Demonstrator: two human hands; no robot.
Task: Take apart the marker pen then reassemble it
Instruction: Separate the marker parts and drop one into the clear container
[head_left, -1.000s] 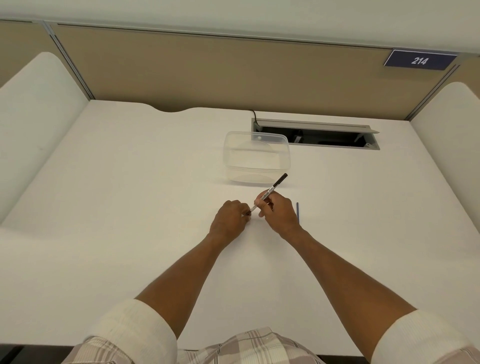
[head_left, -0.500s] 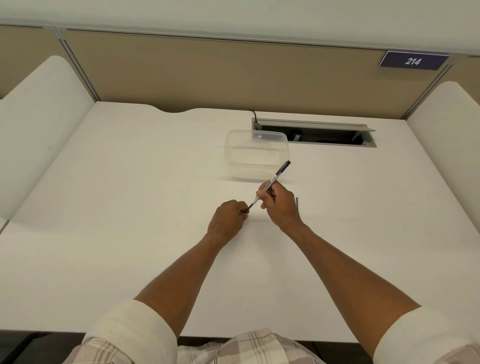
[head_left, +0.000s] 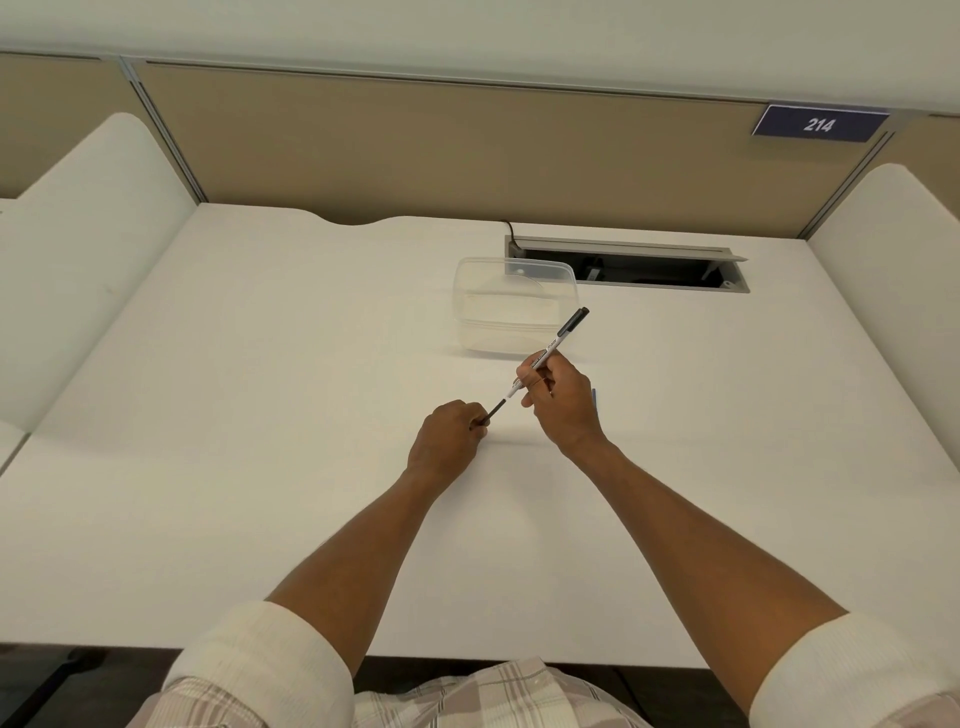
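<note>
My right hand (head_left: 558, 402) grips the white marker barrel (head_left: 551, 347), which slants up to the right and ends in a black cap end (head_left: 577, 318). A thin black inner rod (head_left: 496, 409) sticks out of the barrel's lower end. My left hand (head_left: 449, 434) pinches the far tip of that rod, with the fingers closed around it. Both hands hover just above the white desk (head_left: 260, 415). A thin blue part (head_left: 594, 399) lies on the desk just right of my right hand, mostly hidden by it.
A clear plastic container (head_left: 514, 304) stands just behind the hands. An open cable tray (head_left: 634, 265) is sunk into the desk at the back right. White side partitions (head_left: 78, 249) flank the desk and a tan back panel carries a "214" sign (head_left: 818, 124).
The hands have drawn apart: the right hand has lifted the barrel up and right, and more of the black rod shows between barrel and left hand.
</note>
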